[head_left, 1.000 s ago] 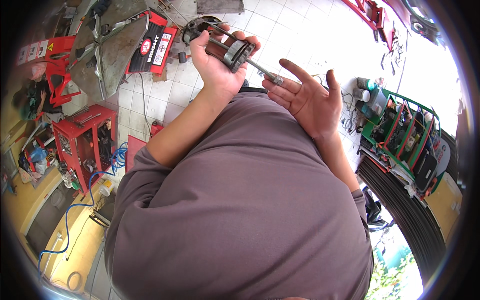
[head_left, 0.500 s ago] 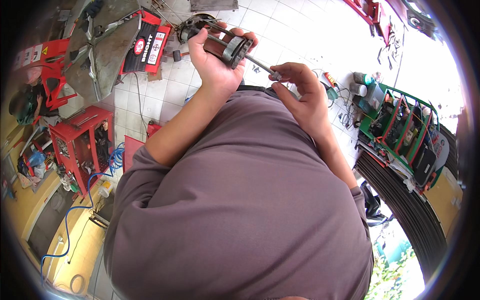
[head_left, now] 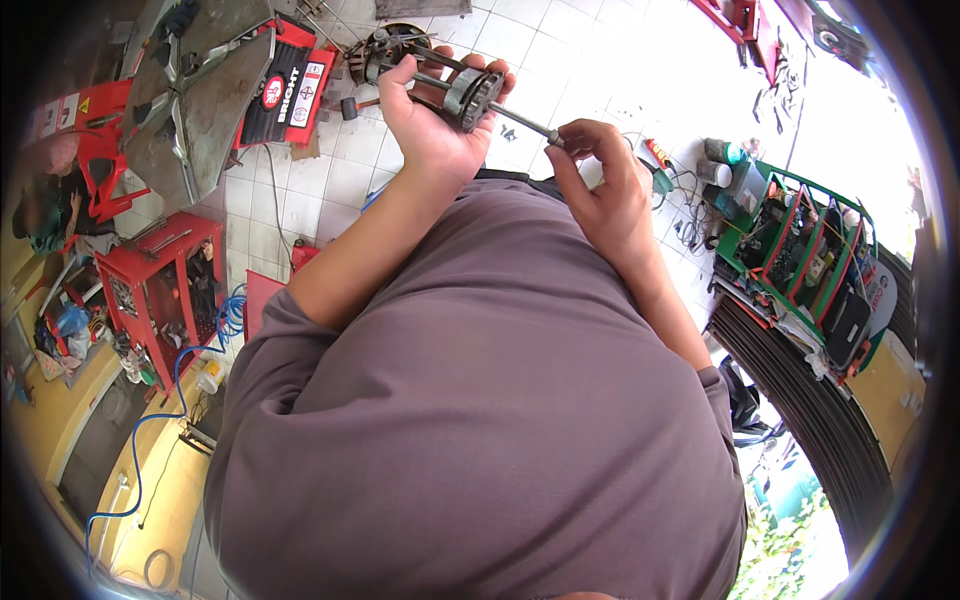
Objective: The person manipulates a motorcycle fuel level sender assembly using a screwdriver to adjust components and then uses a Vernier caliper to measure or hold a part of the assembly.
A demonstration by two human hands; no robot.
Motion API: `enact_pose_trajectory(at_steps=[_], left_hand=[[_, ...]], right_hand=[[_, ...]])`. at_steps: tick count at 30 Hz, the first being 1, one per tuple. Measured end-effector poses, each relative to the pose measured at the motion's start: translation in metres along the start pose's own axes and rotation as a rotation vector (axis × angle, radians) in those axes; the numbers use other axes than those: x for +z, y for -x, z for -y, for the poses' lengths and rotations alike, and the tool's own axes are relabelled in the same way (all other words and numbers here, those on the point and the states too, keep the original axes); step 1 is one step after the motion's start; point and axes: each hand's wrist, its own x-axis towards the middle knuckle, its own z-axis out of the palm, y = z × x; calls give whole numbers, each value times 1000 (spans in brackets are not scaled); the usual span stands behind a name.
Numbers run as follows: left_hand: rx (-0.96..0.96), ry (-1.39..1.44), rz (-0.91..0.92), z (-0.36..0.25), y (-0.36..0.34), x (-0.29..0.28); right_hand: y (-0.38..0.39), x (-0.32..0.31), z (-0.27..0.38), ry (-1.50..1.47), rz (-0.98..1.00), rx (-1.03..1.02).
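The left-hand grip (head_left: pixel 437 128) clasps a toothed metal part (head_left: pixel 470 98), the right-hand grip (head_left: pixel 610 190) pinches the end of its rod (head_left: pixel 520 118), and the part is held before the shirt (head_left: pixel 480 380), above a tiled floor (head_left: pixel 335 190)

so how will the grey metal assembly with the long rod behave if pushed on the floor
The grey metal assembly looks stiff and likely heavy, being mostly metal; its round toothed part may roll, swinging the thin rod.

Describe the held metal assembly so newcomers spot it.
Find the grey-brown shirt, then the left hand above it. Across that palm lies the metal assembly, set apart by the thin rod running from its round end to the right hand.
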Motion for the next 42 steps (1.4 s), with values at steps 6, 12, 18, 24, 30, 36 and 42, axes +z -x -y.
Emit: enact_pose_trajectory(at_steps=[6,12,18,24,30,36,42], left_hand=[[-2,-10,34,2,-3,0],[-21,19,20,5,-2,3],[-30,-11,50,10,0,-1],[-43,-22,-30,27,5,3],[-87,-33,20,53,11,1],[-91,-68,56,89,21,6],[-56,-84,16,135,41,22]], right_hand=[[-5,0,0,91,-89,-169],[1,-5,-9,65,0,-64],[2,-8,-8,45,-49,-186],[19,-23,-22,73,-8,-23],[31,-40,-30,79,-32,-191],[55,-76,-51,195,53,-43],[74,-108,-73,54,-44,-202]])
